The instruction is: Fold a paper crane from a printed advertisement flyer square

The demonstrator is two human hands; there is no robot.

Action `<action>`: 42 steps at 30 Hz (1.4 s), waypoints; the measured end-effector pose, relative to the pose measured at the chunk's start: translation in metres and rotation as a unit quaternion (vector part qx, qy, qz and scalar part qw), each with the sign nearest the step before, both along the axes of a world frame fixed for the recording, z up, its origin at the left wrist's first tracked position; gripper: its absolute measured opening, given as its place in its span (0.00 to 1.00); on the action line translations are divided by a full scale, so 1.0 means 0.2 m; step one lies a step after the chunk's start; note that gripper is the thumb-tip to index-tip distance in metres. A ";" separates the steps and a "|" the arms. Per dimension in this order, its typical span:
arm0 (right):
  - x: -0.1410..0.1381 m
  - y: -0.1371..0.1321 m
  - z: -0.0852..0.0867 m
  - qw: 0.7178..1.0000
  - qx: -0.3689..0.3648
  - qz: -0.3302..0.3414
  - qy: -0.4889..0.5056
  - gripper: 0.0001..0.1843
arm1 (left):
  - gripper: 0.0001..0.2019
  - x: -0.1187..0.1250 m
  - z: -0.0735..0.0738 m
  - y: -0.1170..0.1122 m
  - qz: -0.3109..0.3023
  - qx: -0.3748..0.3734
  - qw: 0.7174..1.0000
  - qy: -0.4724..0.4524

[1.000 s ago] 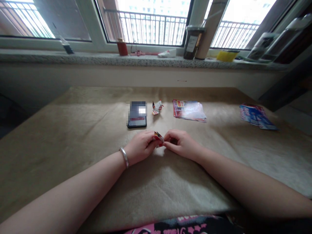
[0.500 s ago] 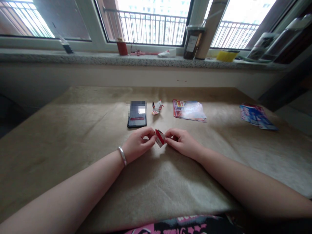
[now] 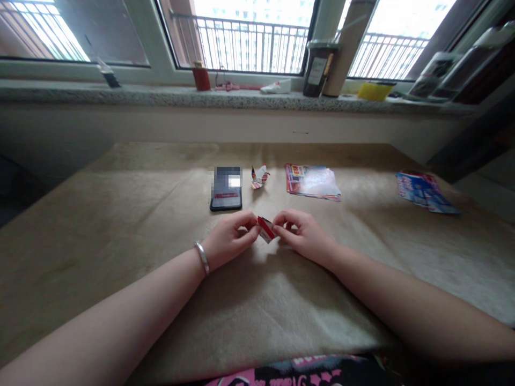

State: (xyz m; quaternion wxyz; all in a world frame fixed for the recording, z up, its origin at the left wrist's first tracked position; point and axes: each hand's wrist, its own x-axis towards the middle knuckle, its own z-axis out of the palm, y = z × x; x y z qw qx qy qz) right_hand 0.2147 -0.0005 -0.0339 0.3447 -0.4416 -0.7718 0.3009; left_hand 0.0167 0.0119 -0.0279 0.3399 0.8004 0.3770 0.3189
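1. Pink and black printed cloth shows at the bottom edge, closest to the camera. From there both bare forearms reach over the table cover, which is beige and looks soft.
2. The left hand, with a silver bracelet at the wrist, is curled, and its thumb and forefinger are pinched on the left end of a small red and white folded paper. The right hand is curled the same way and pinches the right end. The paper sits tilted between the two hands, near the middle of the table, and seems a little above the cover.
3. I judge this to be a fine folding step, because the paper is small and has several layers. Another fold would need a firm pinch on both ends, matched edges and a fingertip pressing the crease. Such a small piece can slip or fold crooked.
4. Beyond the left hand a black phone lies flat. Just to its right stands a small paper figure, then a stack of printed sheets. More sheets lie well apart on the right. None of these stands in the way of the hands.
5. Farthest is the stone window sill, with a red cup, a dark jar and a yellow object.
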 end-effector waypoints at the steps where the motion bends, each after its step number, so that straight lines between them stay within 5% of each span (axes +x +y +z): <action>1: 0.00 0.00 0.00 1.000 -0.003 -0.011 0.002 0.03 | 0.10 0.00 0.00 0.00 0.003 -0.009 1.000 -0.004; 4: -0.01 -0.02 0.00 0.999 -0.009 -0.039 0.022 0.03 | 0.11 -0.01 -0.01 0.00 0.014 -0.024 1.000 -0.006; 18: -0.02 -0.03 0.00 0.999 0.002 0.029 0.026 0.06 | 0.08 0.00 -0.03 0.00 -0.035 -0.066 0.996 -0.048; 23: -0.03 -0.03 -0.01 0.996 -0.055 0.045 0.057 0.07 | 0.12 0.00 -0.06 0.01 0.020 -0.067 0.993 -0.095; 28: -0.03 -0.02 -0.01 0.994 -0.050 0.051 0.086 0.05 | 0.07 0.00 -0.04 0.02 0.007 -0.023 0.998 -0.053; 42: -0.02 -0.01 -0.02 0.994 -0.067 0.052 0.071 0.06 | 0.08 0.02 -0.01 -0.02 0.004 -0.084 0.991 -0.103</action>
